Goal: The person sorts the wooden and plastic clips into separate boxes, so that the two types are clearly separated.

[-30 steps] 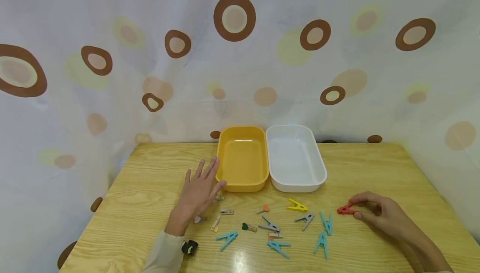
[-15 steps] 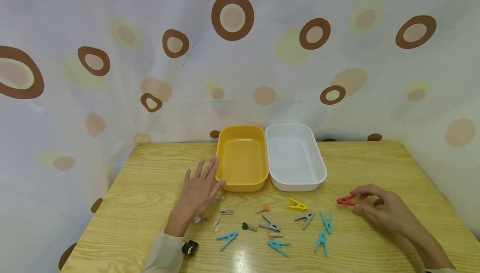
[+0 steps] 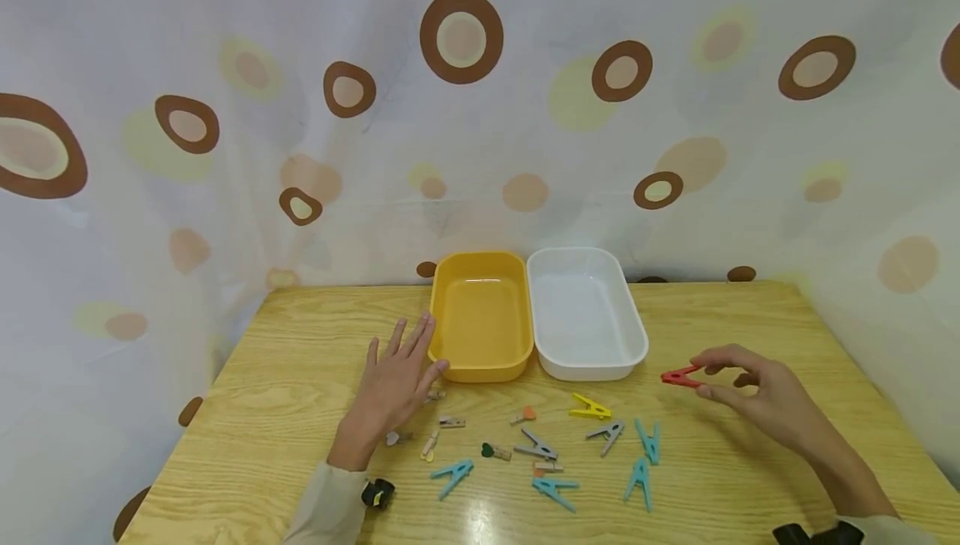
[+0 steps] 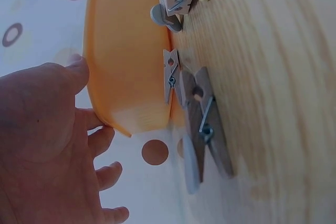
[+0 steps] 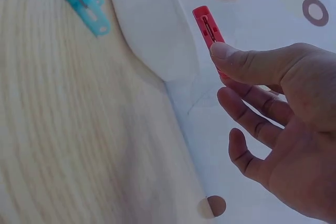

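Between thumb and fingertips, my right hand (image 3: 757, 387) pinches a red plastic clothespin (image 3: 681, 376) by its handle ends, above the table right of the white tray (image 3: 643, 345). In the right wrist view the red clothespin (image 5: 207, 24) points away from the thumb. My left hand (image 3: 393, 391) touches the left side of the yellow tray (image 3: 480, 375), its fingers extended and thumb near the front corner. The left wrist view shows that hand (image 4: 58, 140) at the tray's rim (image 4: 92, 77), with small wooden clothespins (image 4: 202, 124) near it.
Loose clothespins lie in front of the trays: a yellow one (image 3: 591, 406), grey ones (image 3: 537, 445), several blue ones (image 3: 639, 482) and small wooden ones (image 3: 497, 451) with coloured shapes. A patterned curtain (image 3: 375, 153) hangs behind the wooden table (image 3: 300, 395).
My right hand has lifted the red clothespin off the table area and carried it up and slightly left, towards the white tray. The left hand stays at the yellow tray.
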Action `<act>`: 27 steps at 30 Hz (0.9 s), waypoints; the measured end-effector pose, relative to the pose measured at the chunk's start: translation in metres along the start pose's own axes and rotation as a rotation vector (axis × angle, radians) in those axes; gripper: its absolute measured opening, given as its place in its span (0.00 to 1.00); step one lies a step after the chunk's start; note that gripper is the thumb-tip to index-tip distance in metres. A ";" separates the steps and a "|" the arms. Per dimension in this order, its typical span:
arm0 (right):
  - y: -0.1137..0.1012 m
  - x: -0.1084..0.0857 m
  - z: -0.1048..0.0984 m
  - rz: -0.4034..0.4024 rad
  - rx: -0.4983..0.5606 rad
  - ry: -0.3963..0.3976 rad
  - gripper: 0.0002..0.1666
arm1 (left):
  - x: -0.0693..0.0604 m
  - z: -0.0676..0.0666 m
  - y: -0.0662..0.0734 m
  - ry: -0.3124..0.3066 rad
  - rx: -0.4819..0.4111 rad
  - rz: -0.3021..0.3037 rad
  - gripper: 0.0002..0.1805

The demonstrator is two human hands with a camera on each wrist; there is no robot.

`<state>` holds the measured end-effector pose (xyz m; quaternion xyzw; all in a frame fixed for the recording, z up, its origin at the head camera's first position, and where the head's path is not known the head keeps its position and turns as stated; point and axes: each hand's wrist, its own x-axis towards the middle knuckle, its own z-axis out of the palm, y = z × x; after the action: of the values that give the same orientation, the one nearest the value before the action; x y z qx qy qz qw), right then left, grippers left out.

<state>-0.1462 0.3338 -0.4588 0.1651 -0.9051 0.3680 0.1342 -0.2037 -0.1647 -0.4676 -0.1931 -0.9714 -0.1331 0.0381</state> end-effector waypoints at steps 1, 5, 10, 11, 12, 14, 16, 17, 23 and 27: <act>-0.002 0.002 0.000 -0.002 -0.002 0.006 0.18 | 0.000 0.000 0.000 0.001 0.001 0.000 0.40; -0.009 0.008 0.000 -0.013 -0.003 0.025 0.18 | 0.001 0.002 -0.001 0.013 0.007 0.001 0.40; -0.014 0.015 0.004 -0.037 0.007 0.046 0.20 | 0.001 0.002 -0.001 0.011 0.008 0.006 0.40; -0.016 0.017 0.005 -0.042 0.011 0.050 0.21 | 0.000 0.002 -0.001 0.011 0.008 0.008 0.40; -0.017 0.018 0.006 -0.045 0.011 0.055 0.21 | 0.000 0.002 -0.001 0.013 0.009 0.010 0.40; -0.021 0.022 0.007 -0.045 0.015 0.061 0.21 | 0.000 0.002 0.000 0.018 0.011 0.012 0.40; -0.027 0.025 0.007 -0.040 0.019 0.068 0.20 | 0.000 0.001 0.000 0.021 0.009 0.014 0.40; -0.030 0.027 0.008 -0.039 0.019 0.072 0.20 | 0.000 0.001 0.000 0.021 0.009 0.014 0.40; -0.046 0.039 0.010 -0.049 0.040 0.100 0.20 | -0.001 0.000 0.000 0.019 0.015 0.014 0.39; -0.054 0.047 0.014 -0.067 0.071 0.112 0.21 | -0.001 0.000 0.000 0.018 0.002 0.014 0.39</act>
<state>-0.1689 0.2782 -0.4185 0.1792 -0.8766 0.4038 0.1909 -0.2029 -0.1648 -0.4679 -0.1986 -0.9698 -0.1336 0.0477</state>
